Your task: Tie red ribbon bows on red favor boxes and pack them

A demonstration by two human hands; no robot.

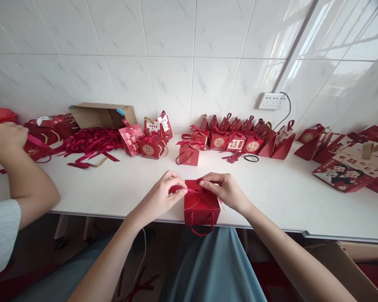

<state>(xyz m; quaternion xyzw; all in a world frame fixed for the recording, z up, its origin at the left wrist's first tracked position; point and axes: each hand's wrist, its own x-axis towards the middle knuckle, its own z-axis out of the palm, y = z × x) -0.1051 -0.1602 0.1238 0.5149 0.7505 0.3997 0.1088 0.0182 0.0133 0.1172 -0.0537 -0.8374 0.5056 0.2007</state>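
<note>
A red gift box (202,214) with a twisted cord handle stands at the table's front edge, right before me. Its rounded top flaps are folded inward. My left hand (168,191), left of the box, pinches a red ribbon (192,191) that runs across the top. Over the box's right side, my right hand (222,188) has thumb and fingers closed at the ribbon near the middle of the lid. Exactly what sits between the right fingertips is partly hidden.
Several red gift boxes (219,142) line the wall. A ribbon pile (91,141) lies before an open cardboard box (102,115). At left, a co-worker's arm (28,172) rests on the white table (271,197). A power strip (271,101) is on the wall.
</note>
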